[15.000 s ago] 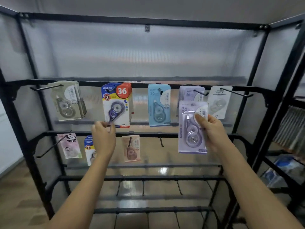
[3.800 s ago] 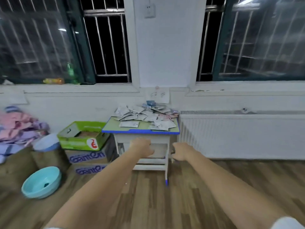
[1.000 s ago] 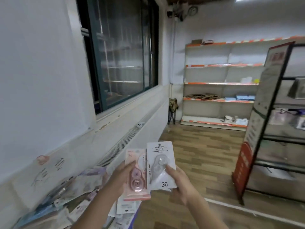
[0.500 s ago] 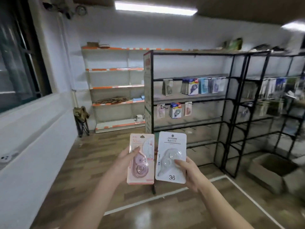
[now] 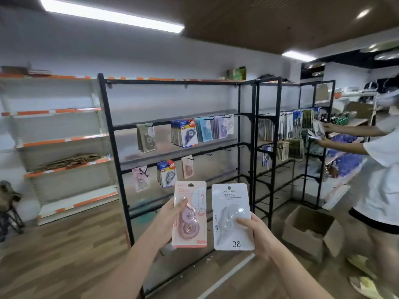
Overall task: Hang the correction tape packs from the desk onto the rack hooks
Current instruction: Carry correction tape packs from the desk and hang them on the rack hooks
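Packs — a pink pack and a white pack — are held upright side by side, just apart, well short of the rack. Each looks light: stiff card backing with a clear blister, likely slick and easy to dent. Grip is best taken at the lower card edge, leaving the top hang hole free for a hook. Left hand is clamped on the pink pack, thumb across the blister. Right hand is clamped on the white pack, thumb on its blister. Matching stock already hangs on the rack — some hooks remain bare.
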The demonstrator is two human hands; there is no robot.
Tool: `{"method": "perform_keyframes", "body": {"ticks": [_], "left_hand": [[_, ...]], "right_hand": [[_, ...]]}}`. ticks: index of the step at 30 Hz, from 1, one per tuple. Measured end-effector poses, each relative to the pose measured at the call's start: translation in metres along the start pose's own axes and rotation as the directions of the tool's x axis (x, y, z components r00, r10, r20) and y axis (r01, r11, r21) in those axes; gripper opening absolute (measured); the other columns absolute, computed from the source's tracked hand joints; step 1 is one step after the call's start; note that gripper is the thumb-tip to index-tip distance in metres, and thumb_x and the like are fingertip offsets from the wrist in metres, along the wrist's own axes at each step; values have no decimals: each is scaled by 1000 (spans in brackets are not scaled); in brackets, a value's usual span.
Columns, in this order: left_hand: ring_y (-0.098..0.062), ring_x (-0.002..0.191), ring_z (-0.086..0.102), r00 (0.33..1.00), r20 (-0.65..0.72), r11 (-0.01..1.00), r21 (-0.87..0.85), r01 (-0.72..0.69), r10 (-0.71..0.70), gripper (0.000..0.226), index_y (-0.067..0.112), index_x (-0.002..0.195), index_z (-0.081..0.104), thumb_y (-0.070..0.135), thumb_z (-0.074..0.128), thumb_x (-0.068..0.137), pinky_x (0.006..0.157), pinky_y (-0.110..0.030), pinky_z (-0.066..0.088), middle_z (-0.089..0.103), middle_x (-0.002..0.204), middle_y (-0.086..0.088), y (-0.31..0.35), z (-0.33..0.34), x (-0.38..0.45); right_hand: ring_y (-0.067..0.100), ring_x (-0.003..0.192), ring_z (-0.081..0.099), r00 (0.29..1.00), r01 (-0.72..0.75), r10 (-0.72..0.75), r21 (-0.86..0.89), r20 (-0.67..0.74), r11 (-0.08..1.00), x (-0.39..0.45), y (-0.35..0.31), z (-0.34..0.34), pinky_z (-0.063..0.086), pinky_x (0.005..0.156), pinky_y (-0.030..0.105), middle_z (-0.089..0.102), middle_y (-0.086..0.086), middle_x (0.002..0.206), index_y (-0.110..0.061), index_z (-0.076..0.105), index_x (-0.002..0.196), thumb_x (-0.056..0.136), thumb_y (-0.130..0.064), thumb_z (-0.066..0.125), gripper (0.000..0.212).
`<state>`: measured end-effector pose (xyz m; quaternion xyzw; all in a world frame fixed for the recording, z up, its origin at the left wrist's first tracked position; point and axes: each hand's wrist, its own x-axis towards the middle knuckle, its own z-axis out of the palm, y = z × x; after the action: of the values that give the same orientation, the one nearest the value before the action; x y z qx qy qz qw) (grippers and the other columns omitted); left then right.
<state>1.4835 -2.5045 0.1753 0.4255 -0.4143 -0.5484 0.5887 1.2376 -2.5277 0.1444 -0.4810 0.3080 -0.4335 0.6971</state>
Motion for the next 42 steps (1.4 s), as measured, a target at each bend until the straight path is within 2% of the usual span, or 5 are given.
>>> {"method": "perform_keyframes", "body": {"ticks": [9,18,27,36,42], "left_hand": [[-38,96,67,996,74,998,35,54,-56,43,5,119,57,28,59,82,84,-49,54,67,112,-22,-30,21,180],[-35,89,70,984,-116,991,-43,130,-135,28,7,112,60,22,57,89,71,-43,59,71,103,-19,-64,20,346],[-36,88,71,888,-429,986,-37,165,-165,35,14,111,60,39,61,86,87,-55,52,74,97,-14,-80,-24,478],[-35,96,69,826,-542,985,-23,168,-154,63,30,116,60,67,71,67,89,-59,50,71,109,-8,-95,-64,559],[-37,101,64,731,-665,986,-55,158,-155,44,26,113,59,56,62,81,89,-58,50,66,113,-10,-101,-69,584]], "right_hand": [[37,94,67,998,-18,19,10,-68,1000,168,-16,-96,50,88,58,69,19,107,-3,57,117,65,-10,68,54],[41,99,65,994,-111,111,12,25,994,356,-21,-175,51,87,53,66,24,113,0,54,124,53,-19,78,77],[40,100,65,977,-202,200,15,67,979,505,-3,-192,53,84,47,68,24,110,0,58,117,25,-37,97,107],[41,98,66,958,-269,275,-75,87,960,602,18,-194,51,90,52,70,23,105,-1,63,112,61,-25,77,58],[41,95,67,937,-334,345,-140,58,932,632,31,-205,53,86,50,70,23,101,2,64,111,71,-18,74,46]]}}
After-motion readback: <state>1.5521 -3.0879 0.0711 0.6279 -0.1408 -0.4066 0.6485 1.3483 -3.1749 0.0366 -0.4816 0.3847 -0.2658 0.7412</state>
